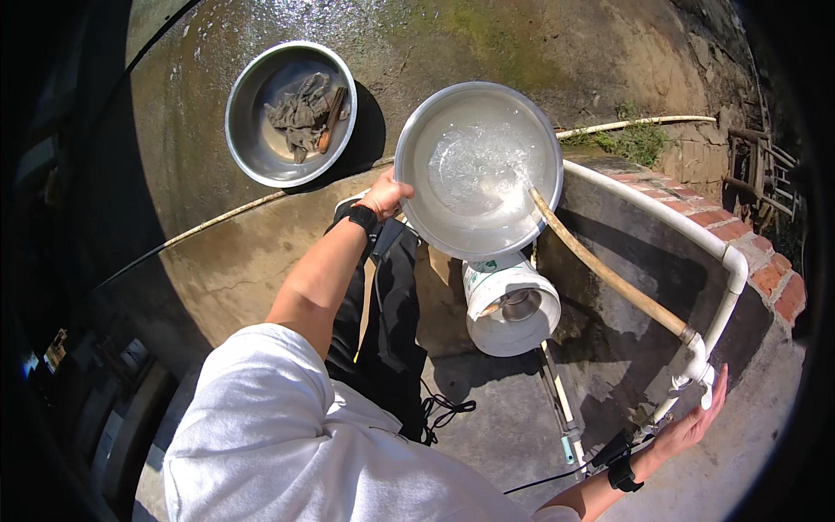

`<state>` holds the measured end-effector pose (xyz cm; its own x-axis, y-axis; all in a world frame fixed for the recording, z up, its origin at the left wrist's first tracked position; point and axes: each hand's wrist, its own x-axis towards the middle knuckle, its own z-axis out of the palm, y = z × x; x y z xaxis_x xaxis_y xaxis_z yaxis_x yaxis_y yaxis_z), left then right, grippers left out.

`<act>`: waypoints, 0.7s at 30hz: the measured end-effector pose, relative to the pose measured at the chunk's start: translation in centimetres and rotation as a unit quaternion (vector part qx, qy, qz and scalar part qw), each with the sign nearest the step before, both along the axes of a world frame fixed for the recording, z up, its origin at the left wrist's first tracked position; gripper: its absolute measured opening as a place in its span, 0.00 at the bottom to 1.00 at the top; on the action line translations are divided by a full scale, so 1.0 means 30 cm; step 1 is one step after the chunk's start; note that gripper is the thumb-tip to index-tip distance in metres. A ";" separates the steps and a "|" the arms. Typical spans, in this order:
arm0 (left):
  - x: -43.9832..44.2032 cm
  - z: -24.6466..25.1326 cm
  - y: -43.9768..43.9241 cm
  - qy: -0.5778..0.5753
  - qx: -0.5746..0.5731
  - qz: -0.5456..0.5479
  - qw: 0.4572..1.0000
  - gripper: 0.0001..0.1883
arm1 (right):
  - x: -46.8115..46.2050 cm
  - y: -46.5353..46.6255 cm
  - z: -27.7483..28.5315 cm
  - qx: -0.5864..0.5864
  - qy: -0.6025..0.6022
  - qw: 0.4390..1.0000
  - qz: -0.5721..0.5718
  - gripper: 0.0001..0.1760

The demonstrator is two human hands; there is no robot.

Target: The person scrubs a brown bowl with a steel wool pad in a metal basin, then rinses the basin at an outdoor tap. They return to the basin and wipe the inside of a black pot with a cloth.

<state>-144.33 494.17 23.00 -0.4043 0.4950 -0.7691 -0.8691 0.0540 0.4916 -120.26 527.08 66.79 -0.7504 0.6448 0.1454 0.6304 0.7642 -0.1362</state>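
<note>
My left hand (387,194) grips the near left rim of a metal basin (450,225). Water runs into this basin from a tan hose (607,271), and the surface bubbles around the stream. The hose is fitted to a white plastic tap (699,365) at the lower right. My right hand (695,421) lies against the tap's handle with the fingers stretched out, not wrapped around it. At the upper left, a second metal basin (241,153) holds a wet grey cloth (300,111) and a wooden-handled brush or similar tool (331,121) in shallow water.
Below the filling basin, a white plastic bucket (483,333) lies tipped, with a metal vessel (520,305) inside. White pipe (659,205) runs along a brick edge (730,230) at right. A black cord (447,408) lies by my legs. Wet concrete (450,39) stretches ahead.
</note>
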 end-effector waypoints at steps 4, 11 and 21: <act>-0.006 -0.009 -0.017 0.000 -0.036 -0.057 0.998 0.27 | -0.026 -0.010 0.014 -0.001 -0.013 1.000 -0.022 0.32; -0.010 0.096 -0.016 0.016 -0.004 -0.025 1.000 0.28 | -0.035 -0.012 0.008 -0.046 0.050 0.995 -0.076 0.24; 0.086 0.124 -0.162 0.007 0.026 0.038 0.999 0.28 | -0.104 0.175 0.021 -0.043 -0.057 0.972 -0.225 0.23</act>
